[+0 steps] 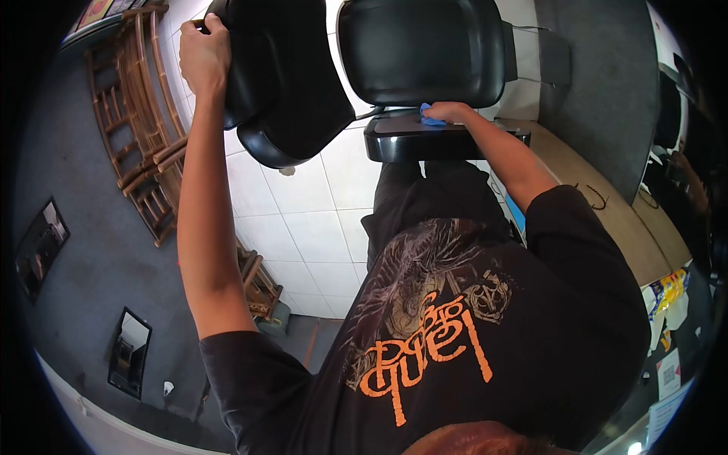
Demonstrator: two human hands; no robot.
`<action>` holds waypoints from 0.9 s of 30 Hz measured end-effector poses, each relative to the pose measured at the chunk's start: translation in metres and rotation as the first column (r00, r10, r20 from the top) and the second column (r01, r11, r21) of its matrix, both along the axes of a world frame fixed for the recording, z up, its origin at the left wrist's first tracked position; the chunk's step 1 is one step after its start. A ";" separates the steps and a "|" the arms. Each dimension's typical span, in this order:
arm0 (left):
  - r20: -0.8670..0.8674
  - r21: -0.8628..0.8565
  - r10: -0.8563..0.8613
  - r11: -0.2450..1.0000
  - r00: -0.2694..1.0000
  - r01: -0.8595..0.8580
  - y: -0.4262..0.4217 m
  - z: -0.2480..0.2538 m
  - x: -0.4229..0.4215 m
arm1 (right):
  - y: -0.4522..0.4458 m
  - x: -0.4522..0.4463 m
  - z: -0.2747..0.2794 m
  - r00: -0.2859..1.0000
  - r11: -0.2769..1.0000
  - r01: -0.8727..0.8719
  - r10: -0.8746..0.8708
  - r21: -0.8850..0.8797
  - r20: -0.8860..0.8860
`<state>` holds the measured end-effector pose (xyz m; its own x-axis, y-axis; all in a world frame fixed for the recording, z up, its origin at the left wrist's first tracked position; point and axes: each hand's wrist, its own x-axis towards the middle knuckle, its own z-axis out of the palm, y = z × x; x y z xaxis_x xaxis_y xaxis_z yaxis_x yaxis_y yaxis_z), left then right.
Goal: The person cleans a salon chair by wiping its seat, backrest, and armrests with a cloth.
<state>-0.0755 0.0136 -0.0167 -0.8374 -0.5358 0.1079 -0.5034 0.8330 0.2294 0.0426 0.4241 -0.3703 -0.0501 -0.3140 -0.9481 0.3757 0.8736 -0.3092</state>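
Observation:
A black padded barber-style chair fills the top middle of the view. My left hand (205, 61) is at the outer edge of its backrest (292, 68), with the fingers curled round that edge. The smooth black seat (421, 53) lies to the right of the backrest. Along the near side of the seat runs a glossy black armrest (413, 145). My right hand (453, 113) grips a bunched blue cloth (432, 116) against the top of this armrest. Part of the cloth is hidden under the fingers.
Bamboo furniture (136, 106) stands on the left by a grey wall (68, 152) with framed mirrors (130, 353). White tiles (292, 205) cover the floor. A brown counter (607, 189) on the right holds a dark cord (599, 199) and, lower down, yellow packets (671, 288).

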 end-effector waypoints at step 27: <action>-0.004 -0.003 -0.002 1.000 1.000 0.002 -0.001 0.001 -0.001 | -0.047 0.015 0.010 0.939 0.997 0.057 -0.035 0.054 -0.341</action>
<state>-0.0761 0.0123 -0.0161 -0.8382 -0.5335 0.1126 -0.5006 0.8348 0.2291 0.0573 0.3768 -0.3606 -0.3854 -0.2446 -0.8897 0.2985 0.8793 -0.3711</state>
